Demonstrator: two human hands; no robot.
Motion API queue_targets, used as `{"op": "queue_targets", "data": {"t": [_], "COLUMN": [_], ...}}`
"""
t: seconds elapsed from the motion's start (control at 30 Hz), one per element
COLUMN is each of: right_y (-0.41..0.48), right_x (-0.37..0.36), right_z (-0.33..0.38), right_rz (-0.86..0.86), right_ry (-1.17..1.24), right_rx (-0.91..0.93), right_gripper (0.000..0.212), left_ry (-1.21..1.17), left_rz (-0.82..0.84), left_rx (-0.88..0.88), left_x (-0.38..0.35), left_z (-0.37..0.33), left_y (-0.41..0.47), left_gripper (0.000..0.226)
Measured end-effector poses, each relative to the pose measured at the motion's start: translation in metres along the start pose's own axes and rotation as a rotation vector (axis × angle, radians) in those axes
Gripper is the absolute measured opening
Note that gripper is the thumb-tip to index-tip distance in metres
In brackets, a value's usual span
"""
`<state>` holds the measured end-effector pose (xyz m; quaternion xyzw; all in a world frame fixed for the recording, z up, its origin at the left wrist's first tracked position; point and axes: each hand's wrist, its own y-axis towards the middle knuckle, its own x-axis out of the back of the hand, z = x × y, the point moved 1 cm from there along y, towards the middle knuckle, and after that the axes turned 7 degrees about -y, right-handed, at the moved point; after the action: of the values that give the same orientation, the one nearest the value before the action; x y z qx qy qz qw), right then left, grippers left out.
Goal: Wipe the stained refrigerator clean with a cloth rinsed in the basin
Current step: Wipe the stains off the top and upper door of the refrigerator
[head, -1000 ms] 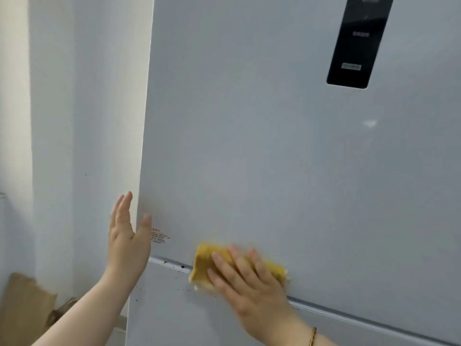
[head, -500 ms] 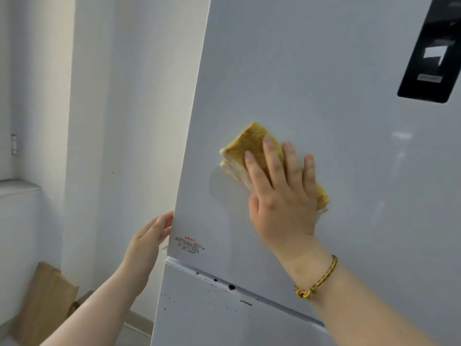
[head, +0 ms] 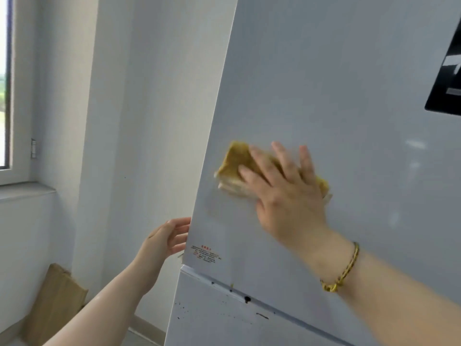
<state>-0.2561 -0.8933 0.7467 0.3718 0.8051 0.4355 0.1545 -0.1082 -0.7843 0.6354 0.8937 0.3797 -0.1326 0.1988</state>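
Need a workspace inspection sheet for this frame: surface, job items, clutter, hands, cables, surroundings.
Surface: upper refrigerator door pale, being wiped; lower door shows dark specks near its top edge.
Job's things: yellow cloth flat against the upper door; basin not in view.
Clutter: cardboard leaning against the wall at floor level.
Hands: right hand presses the cloth with straight fingers; left hand touches the door's left edge, fingers relaxed.
Cables: nothing seen.
Surroundings: black control panel, red-print sticker, window at left.
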Motion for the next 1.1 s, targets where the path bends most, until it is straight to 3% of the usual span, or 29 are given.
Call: {"op": "queue_targets", "data": {"t": [0.1,0.23,0.4,0.6,0.77,0.9,1.1], "right_y": [0.059,0.084,0.026,-0.069,-0.098,-0.124,-0.185], "right_x": [0.003,-0.008,-0.026,-0.025,-0.024,-0.017,0.012], "right_z": [-0.034,-0.009,0.043,0.103,0.116,0.092,0.025], "right_rz": [-0.009,0.038,0.033,0.268,0.400,0.284,0.206], "right_ry": [-0.051,-0.124,-0.046,0.039,0.015,-0.037,-0.075], "right_rx": [-0.196,-0.188,0.050,0.242,0.363,0.361,0.233], "right_gripper": [0.047,0.051,0.049,0.052,0.057,0.050,0.048], "left_ry": [-0.026,-0.068,-0.102,-0.091,-0.070,-0.009,0.437], "left_rz": [-0.013,-0.050,-0.061,-0.109,-0.141,-0.182,-0.389], "left_rx": [0.035,0.075,0.099,0.087,0.053,-0.031,-0.374], "left_x": [-0.001,0.001,-0.003,0.000,-0.005,-0.013,-0.030], "left_z": [-0.002,-0.004,-0.006,-0.005,-0.005,0.000,0.017], "left_y": [0.002,0.004,0.007,0.002,-0.003,-0.010,-0.037], "left_gripper": [0.044,0.046,0.047,0.042,0.043,0.039,0.031]}}
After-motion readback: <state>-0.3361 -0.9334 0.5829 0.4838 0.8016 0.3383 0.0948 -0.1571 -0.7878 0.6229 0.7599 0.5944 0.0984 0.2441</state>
